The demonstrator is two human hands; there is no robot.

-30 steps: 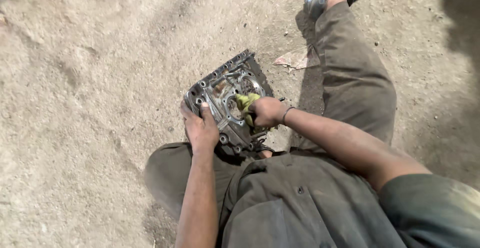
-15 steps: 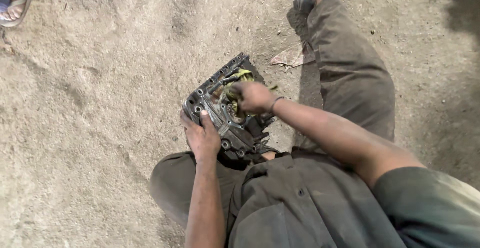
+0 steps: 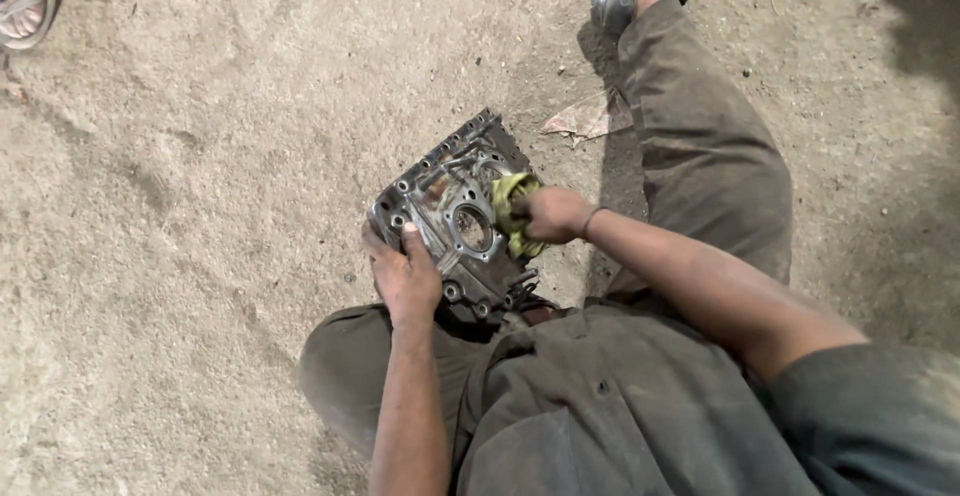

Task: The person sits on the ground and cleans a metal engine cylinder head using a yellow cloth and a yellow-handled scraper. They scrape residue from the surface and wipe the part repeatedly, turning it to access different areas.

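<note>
A person seated on sandy ground [image 3: 180,256] works on a grey metal engine casing [image 3: 455,218], a flat rectangular casting w/ a round bore near its centre and bolt holes along its rim. The casing rests against the person's lap, tilted, its long axis running diagonally from lower right, near the body, to upper left-centre; its open face points up toward the camera. The bore looks empty; whether anything sits in the smaller recesses can't be told.

The left hand [image 3: 405,276] grips the casing's lower-left edge, fingers curled over the rim, thumb on the face. The right hand [image 3: 553,214] is clenched around a yellow-green rag [image 3: 510,201], pressed to the casing's right side just beside the bore.

Vs. half a sec ago: the right hand has dropped from the casing's upper edge to mid-right, rag w/ it; the left hand and casing have barely shifted.

A scrap of paper [image 3: 580,118] lies on the ground beyond the casing, near the person's outstretched leg [image 3: 700,146]. A sandalled foot [image 3: 30,1] of another person shows at top left.
</note>
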